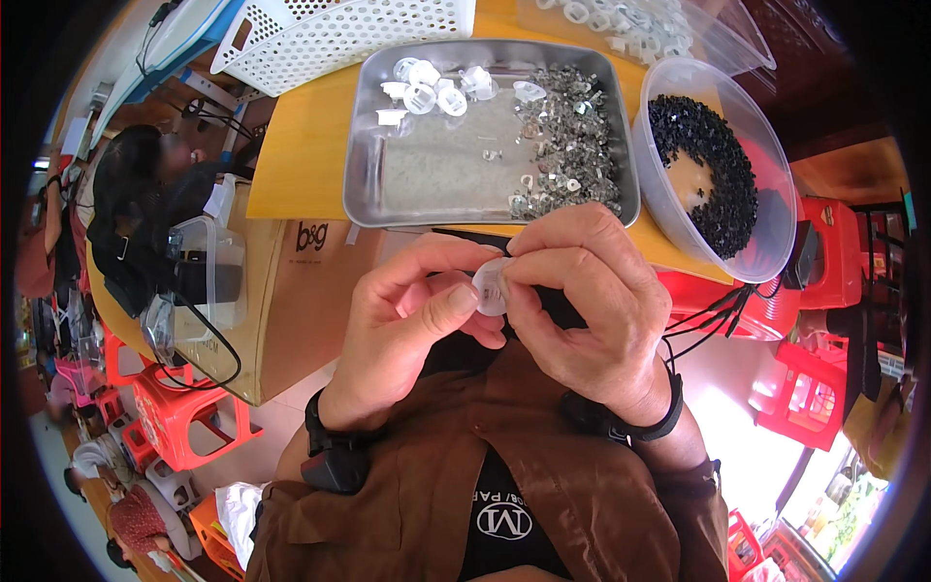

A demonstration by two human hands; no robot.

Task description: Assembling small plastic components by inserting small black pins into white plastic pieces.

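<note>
Table [301, 150]: yellow top, bare strip at left. Metal tray [427, 179], rectangular, centre, close to near edge. White perforated basket [335, 50] behind tray, towards left; whether they touch, cannot tell. Clear round tub [776, 184] just right of tray; its right side reaches past the yellow in this view. Clear bin [734, 41] at far right, behind tub, partly cut off.

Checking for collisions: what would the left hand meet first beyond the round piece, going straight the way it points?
Probably the right hand, which grips the other side of the round white piece; exact depth is hard to judge.
</note>
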